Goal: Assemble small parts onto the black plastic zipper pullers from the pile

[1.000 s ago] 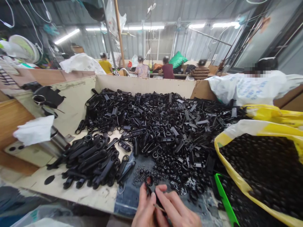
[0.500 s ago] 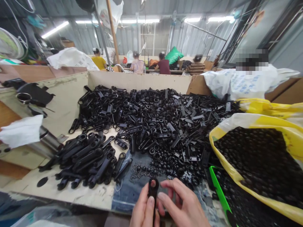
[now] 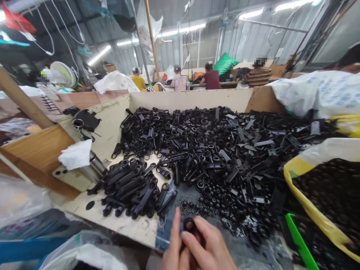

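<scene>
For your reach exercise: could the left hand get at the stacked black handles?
Probably yes: nothing stands between the left hand and the handles, though it grips a black part.

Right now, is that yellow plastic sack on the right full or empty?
Nearly full: small black parts fill the yellow plastic sack up to its rim.

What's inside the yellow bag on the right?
The yellow bag is filled with small dark round pieces, heaped close to its rim. Only the top layer shows; anything deeper is covered, and the bag's far side runs out of frame.
</scene>
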Demonstrator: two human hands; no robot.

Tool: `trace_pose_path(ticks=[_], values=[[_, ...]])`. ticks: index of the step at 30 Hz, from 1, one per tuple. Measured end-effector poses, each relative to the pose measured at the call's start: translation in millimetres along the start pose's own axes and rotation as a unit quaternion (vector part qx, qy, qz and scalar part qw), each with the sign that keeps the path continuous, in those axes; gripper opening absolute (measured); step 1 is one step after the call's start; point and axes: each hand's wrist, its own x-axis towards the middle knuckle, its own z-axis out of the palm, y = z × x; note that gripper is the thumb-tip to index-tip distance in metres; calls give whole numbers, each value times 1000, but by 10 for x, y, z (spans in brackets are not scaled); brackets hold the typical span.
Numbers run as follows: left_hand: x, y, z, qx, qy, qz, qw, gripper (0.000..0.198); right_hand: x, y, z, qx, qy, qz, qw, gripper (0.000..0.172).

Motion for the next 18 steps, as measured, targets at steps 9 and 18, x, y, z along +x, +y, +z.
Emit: trace_pose_path(ticks=[9, 18], values=[[821, 377, -428, 416, 133, 458, 774, 44, 1164, -462, 397, -103, -62, 59, 991, 44], [948, 242, -433, 551, 132, 511, 646, 23, 1240, 36, -488, -410, -91, 0, 908, 10]])
